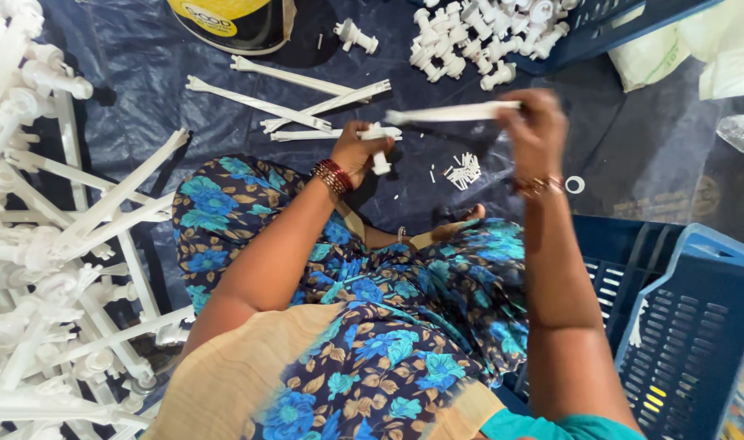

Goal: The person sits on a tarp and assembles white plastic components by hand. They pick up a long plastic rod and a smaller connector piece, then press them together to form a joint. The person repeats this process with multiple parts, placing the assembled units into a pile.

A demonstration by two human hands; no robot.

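In the head view, a long white plastic strip (452,112) lies level across the upper middle of the frame, blurred, flat and narrow, its left end free. Just below it, at centre, is a small white T-shaped plastic fitting (379,147) with a short stem pointing down. The right hand (533,130) is raised, fingers bent downward, its grip clenched on the right end of the strip. The left hand (357,151), with red bangles (333,175) at the wrist, reaches up from the lap, its grip closed around the fitting. Both hands hover above a dark blue sheet (143,73) spread on the floor. More white strips (294,102) lie on the sheet in the upper middle, and a heap of white sprue frames (54,244) fills the left edge. A blue crate (600,24) at the upper right spills small white fittings (470,41); another blue crate (690,310) stands at the lower right.
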